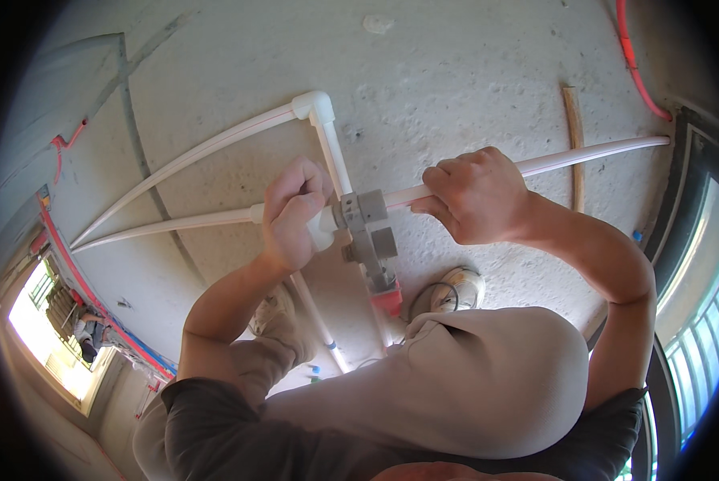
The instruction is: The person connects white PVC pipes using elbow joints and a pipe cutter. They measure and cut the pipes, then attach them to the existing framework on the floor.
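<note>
My left hand (294, 215) is closed round a white pipe fitting (325, 226), which meets the left side of a grey heating head. That head belongs to a pipe fusion welder (367, 244) with a red lower part, standing between my hands. On its other side my right hand (481, 196) grips a long white pipe (588, 155). The pipe's end meets the head there; how deep it sits I cannot tell. From the fitting, one white pipe (179, 223) runs left and another (334, 152) rises to a white elbow (315, 104).
A wooden strip (574, 144) lies under the right-hand pipe on the rough concrete floor (456, 88). Red conduit (634, 64) runs at the far right. Close to my shoe (460, 289) curves a dark cable (424, 297). Another white pipe (315, 313) lies between my legs.
</note>
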